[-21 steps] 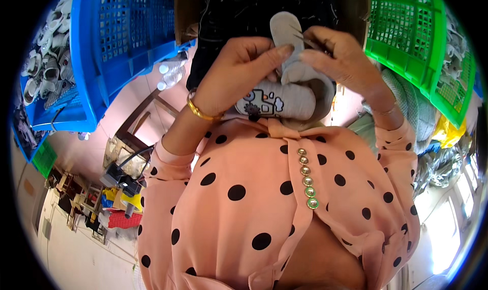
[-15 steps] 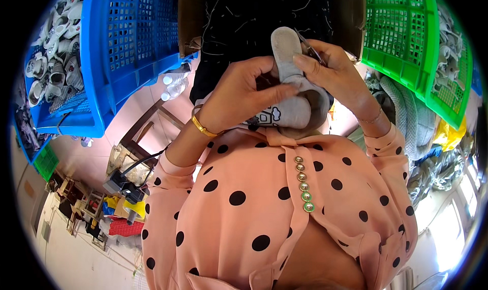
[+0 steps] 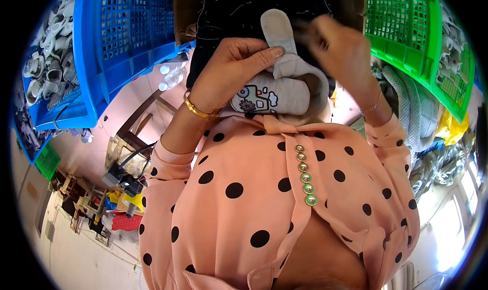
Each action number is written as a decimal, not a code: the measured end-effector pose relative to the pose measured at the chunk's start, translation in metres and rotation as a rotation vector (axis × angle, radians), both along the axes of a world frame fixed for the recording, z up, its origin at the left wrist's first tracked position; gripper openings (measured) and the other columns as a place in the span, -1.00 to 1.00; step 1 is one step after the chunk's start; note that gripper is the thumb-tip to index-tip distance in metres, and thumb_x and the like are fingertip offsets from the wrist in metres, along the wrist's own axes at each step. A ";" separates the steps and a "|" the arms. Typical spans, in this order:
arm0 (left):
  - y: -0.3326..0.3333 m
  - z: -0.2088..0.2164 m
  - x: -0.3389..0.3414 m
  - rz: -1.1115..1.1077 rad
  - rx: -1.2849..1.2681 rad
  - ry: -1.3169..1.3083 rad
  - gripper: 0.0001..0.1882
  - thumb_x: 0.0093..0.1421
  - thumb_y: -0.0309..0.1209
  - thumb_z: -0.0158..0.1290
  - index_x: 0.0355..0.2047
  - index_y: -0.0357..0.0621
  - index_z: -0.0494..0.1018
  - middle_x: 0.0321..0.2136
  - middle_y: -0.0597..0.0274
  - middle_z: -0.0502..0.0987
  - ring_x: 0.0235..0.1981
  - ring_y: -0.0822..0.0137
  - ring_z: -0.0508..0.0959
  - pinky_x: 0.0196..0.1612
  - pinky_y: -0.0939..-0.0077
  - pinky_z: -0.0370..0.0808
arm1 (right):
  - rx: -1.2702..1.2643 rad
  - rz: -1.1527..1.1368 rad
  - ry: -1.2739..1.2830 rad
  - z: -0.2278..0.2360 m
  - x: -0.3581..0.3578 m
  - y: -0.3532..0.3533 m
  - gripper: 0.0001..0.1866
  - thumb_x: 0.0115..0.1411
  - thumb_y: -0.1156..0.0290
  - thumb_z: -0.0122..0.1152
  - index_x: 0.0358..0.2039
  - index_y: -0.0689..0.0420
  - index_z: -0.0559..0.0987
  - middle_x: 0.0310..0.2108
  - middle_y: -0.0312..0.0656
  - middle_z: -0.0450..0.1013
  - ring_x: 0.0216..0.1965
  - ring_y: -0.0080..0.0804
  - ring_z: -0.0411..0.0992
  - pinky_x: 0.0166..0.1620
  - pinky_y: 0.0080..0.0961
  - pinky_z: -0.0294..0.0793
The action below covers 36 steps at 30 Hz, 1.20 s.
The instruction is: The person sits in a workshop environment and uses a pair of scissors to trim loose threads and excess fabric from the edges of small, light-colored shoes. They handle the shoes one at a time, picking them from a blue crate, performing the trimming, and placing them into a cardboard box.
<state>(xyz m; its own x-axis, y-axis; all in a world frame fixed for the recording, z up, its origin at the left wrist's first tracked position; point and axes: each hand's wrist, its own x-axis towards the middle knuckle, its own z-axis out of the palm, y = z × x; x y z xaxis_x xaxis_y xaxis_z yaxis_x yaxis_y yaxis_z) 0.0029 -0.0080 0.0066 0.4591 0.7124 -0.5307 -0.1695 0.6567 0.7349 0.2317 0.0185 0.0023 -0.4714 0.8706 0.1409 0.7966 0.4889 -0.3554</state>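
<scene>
A small light grey cloth shoe with a cartoon vehicle on its toe is held against my chest. Its strap stands up, pointing away from me. My left hand is closed on the shoe, thumb and fingers pinching the base of the strap. To the right of the strap my right hand is raised off the shoe, curled and smeared by motion. A blurred dark metal tool, seen more clearly earlier as thread snips, is in its fingers.
Blue crates on the left and a green crate on the right hold several more shoes. Dark cloth strewn with loose threads lies beyond my hands. Clear bottles and a wooden frame are at the left.
My right hand has let go of the shoe and moved up and right with the snips. My left hand has shifted its grip to the strap's base, uncovering the toe picture.
</scene>
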 end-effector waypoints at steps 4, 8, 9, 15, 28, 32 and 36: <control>0.000 -0.001 0.000 0.041 -0.044 0.022 -0.73 0.23 -0.28 0.16 -0.31 -0.30 0.60 -0.49 0.32 0.60 -0.49 0.62 0.51 -0.39 0.76 0.47 | -0.145 -0.245 0.304 0.011 0.004 0.004 -0.80 0.11 0.41 0.32 -0.23 0.06 0.56 -0.57 -0.22 0.46 -0.57 -0.53 0.46 -0.47 -0.60 0.44; 0.002 -0.006 -0.002 -0.006 0.051 0.007 -0.74 0.23 -0.29 0.16 -0.33 -0.29 0.61 -0.50 0.33 0.59 -0.49 0.62 0.52 -0.39 0.77 0.46 | -0.334 0.043 0.118 0.028 -0.014 -0.012 -0.74 0.00 0.25 0.36 -0.36 0.01 0.48 -0.66 -0.31 0.47 -0.57 -0.33 0.52 -0.51 -0.44 0.45; 0.002 -0.004 -0.001 0.012 0.024 0.028 -0.74 0.23 -0.29 0.16 -0.33 -0.29 0.61 -0.50 0.33 0.60 -0.49 0.63 0.52 -0.39 0.77 0.46 | -0.233 -0.006 0.152 0.021 -0.012 -0.008 -0.76 0.00 0.29 0.35 -0.36 0.02 0.48 -0.65 -0.30 0.47 -0.57 -0.33 0.52 -0.51 -0.44 0.45; 0.004 0.002 0.000 0.003 0.036 0.054 -0.75 0.23 -0.31 0.15 -0.30 -0.30 0.61 -0.51 0.33 0.59 -0.51 0.65 0.48 -0.43 0.77 0.42 | -0.313 -0.233 0.386 0.018 -0.001 0.006 -0.76 0.12 0.22 0.32 -0.36 0.11 0.52 -0.58 -0.25 0.50 -0.60 -0.37 0.49 -0.50 -0.50 0.45; 0.014 0.012 0.007 0.136 0.137 0.028 -0.74 0.25 -0.29 0.14 -0.23 -0.27 0.53 -0.44 0.28 0.59 -0.47 0.58 0.58 -0.38 0.75 0.55 | -0.886 -0.115 0.713 0.019 -0.011 0.001 -0.79 0.24 0.34 0.17 -0.31 0.26 0.49 -0.55 -0.30 0.38 -0.50 -0.67 0.27 -0.40 -0.66 0.34; 0.017 0.011 0.004 0.168 0.023 -0.015 -0.78 0.23 -0.31 0.16 -0.31 -0.25 0.56 -0.49 0.27 0.59 -0.51 0.57 0.59 -0.42 0.76 0.55 | -0.700 -0.155 0.643 0.015 0.000 0.005 -0.73 0.22 0.23 0.23 -0.30 0.19 0.50 -0.55 -0.28 0.43 -0.55 -0.57 0.38 -0.46 -0.66 0.35; 0.015 0.011 0.004 0.190 -0.007 -0.024 -0.80 0.22 -0.32 0.17 -0.32 -0.23 0.58 -0.51 0.27 0.59 -0.52 0.57 0.58 -0.44 0.78 0.54 | -0.176 -0.002 0.271 0.028 0.006 0.005 -0.58 0.08 -0.02 0.30 -0.37 0.10 0.47 -0.60 -0.24 0.44 -0.61 -0.37 0.45 -0.57 -0.55 0.36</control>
